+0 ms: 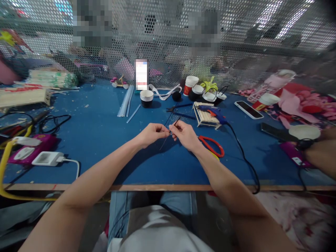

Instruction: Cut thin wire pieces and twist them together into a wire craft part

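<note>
My left hand [151,134] and my right hand [186,135] meet above the middle of the blue table, fingertips pinched and almost touching. Between them is a thin dark wire [164,141], one end sticking out below. A short dark piece [177,121] pokes up from my right fingertips; whether it belongs to the same wire I cannot tell. Just beyond lie dark-handled pliers [181,114]. A blue glue gun [210,110] rests on a small wooden stick rack [203,120]. Red-handled scissors [222,151] lie partly behind my right forearm.
Clear glue sticks [126,101], a black-and-white cup [146,99] and a lit phone [141,75] stand toward the mesh screen [168,42]. Small handled cups [196,92] are at back right. Left are a white plug [47,158] and cables. Another person's arm [321,154] reaches in right.
</note>
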### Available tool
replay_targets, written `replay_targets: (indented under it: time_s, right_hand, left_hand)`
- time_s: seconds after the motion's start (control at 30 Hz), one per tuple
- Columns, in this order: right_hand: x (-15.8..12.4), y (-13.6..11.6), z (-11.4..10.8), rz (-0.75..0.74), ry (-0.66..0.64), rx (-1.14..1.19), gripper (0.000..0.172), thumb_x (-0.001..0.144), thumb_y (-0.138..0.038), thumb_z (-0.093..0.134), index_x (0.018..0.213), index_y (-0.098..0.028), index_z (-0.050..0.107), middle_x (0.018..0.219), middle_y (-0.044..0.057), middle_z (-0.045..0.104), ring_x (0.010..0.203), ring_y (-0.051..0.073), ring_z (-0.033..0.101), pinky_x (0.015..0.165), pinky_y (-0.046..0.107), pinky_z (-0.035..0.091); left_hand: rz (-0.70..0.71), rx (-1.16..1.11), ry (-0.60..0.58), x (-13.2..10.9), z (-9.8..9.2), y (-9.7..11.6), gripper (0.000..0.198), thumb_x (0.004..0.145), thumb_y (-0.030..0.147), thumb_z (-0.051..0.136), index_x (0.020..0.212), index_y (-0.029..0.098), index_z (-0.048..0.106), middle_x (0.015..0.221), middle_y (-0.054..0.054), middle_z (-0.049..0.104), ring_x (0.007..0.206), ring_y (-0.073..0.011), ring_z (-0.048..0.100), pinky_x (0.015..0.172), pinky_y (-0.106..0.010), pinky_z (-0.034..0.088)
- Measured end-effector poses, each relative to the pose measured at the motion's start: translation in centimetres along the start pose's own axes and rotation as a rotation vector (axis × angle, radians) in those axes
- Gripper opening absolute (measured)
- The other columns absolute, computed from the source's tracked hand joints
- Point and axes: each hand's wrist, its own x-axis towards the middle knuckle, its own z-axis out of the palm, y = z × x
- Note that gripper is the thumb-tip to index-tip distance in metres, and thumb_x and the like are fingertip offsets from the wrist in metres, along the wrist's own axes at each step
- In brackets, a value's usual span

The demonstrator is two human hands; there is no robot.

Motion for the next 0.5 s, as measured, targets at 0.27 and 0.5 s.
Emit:
replay_targets:
  time_s: [0.27,0.5]
  right_hand:
    - [-0.5,-0.1,0.8,0.046,-0.175,0.097,0.026,0.079,-0.041,0.055,0.076,-0.016,0.05,0.067,0.002,0.059,0.052,0.008,0.053,0.045,0.021,0.044]
    - [-0.6,0.4,1.2,0.023,-0.204,0.11,0.019,0.079,-0.033,0.056,0.073,-0.017,0.048,0.066,-0.001,0.057,0.052,0.007,0.052,0.046,0.021,0.044]
  left_hand:
    - [-0.013,-0.249,0.172,-0.1,0.4,0.4,0.024,0.062,0.031,0.069,0.072,0.012,0.057,0.056,0.004,0.051,0.041,-0.0018,0.032,0.042,-0.021,0.017]
    - [-0.014,-0.391,0.191,0.0,0.8,0.2,0.024,0.06,0.026,0.071,0.071,0.011,0.057,0.053,0.004,0.049,0.039,-0.0006,0.031,0.04,-0.02,0.016]
